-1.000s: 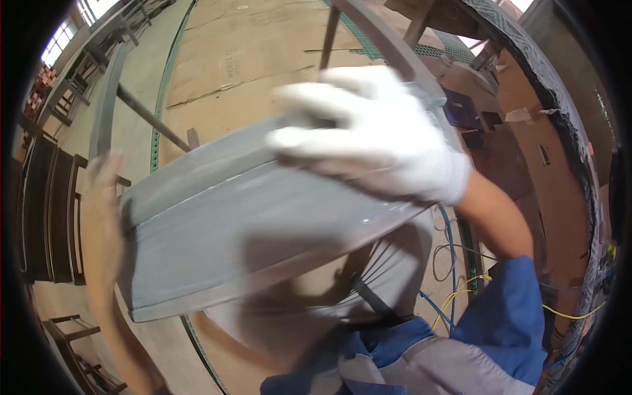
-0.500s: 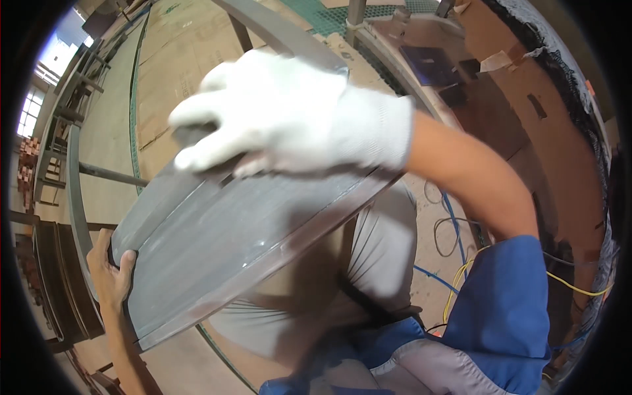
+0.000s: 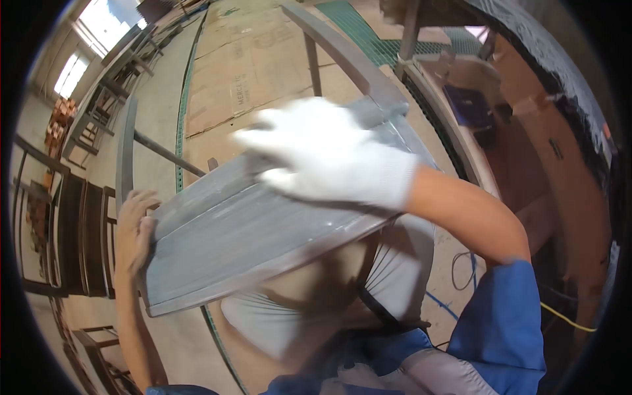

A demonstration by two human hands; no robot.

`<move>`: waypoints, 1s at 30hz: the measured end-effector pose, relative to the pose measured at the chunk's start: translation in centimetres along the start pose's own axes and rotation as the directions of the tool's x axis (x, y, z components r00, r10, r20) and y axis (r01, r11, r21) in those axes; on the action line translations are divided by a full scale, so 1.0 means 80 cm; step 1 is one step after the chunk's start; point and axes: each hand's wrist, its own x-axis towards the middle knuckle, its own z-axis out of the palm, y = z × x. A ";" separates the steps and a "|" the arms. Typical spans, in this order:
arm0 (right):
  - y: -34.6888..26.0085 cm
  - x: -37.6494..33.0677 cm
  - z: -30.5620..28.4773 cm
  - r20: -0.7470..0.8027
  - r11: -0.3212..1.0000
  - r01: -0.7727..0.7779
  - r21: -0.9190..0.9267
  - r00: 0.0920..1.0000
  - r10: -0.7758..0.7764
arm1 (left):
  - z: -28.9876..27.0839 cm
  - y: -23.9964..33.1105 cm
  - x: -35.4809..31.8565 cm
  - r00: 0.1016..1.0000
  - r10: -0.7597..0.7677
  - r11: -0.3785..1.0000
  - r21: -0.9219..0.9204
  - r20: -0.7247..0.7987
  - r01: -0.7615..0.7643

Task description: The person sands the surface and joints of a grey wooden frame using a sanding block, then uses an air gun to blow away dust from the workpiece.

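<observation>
Across my lap lies a grey wooden chair frame (image 3: 230,240), its broad framed panel facing up and tilted, higher on the right. One curved grey leg (image 3: 332,46) reaches away at the far right, another (image 3: 126,148) at the left, with a thin crossbar. My bare left hand (image 3: 135,234) grips the panel's left edge, thumb on top and fingers partly hidden. Over the panel's far side, my right hand (image 3: 322,155), in a white knitted glove, presses down with bent fingers. Motion blurs it, and whatever lies beneath its fingers is hidden.
Flattened cardboard (image 3: 230,92) covers the floor ahead. Dark wooden chairs (image 3: 82,237) stand at the left, with benches (image 3: 112,99) behind. On the right is a brown surface (image 3: 526,138) bearing a dark blue object (image 3: 467,105). A blue cord (image 3: 442,305) and a yellow cord (image 3: 566,317) trail at the right.
My gloved right hand has moved right and lower in the picture. The whole view has shifted, and the chair frame appears tilted less steeply. My left hand stays at the panel's left edge.
</observation>
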 end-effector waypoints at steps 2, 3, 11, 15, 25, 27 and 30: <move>0.037 -0.049 -0.033 -0.109 0.993 -0.002 -0.117 0.994 -0.011 | -0.016 -0.065 -0.054 0.971 -0.224 0.973 0.035 -0.077 0.228; 0.054 -0.068 -0.045 -0.133 0.964 -0.109 -0.243 0.988 0.078 | -0.018 -0.061 -0.049 0.963 -0.256 0.967 -0.037 -0.087 0.254; -0.114 0.050 0.044 -0.278 0.974 -0.226 0.024 0.934 0.223 | 0.017 -0.135 0.006 0.906 -0.422 0.869 -0.305 -0.042 0.391; 0.004 -0.006 -0.019 -0.285 0.652 -0.665 -0.363 0.746 0.602 | 0.009 -0.153 -0.002 0.834 -0.547 0.705 -0.497 0.073 0.506; -0.020 -0.009 -0.001 -0.316 0.667 -0.641 -0.379 0.767 0.558 | 0.027 -0.154 0.001 0.818 -0.575 0.673 -0.575 -0.013 0.464; -0.035 0.003 0.013 -0.284 0.730 -0.560 -0.392 0.828 0.483 | 0.035 -0.152 0.013 0.821 -0.571 0.662 -0.595 -0.006 0.456; -0.155 0.103 0.077 -0.242 0.969 -0.237 -0.072 0.946 0.214 | 0.026 -0.165 0.014 0.836 -0.547 0.648 -0.615 0.036 0.450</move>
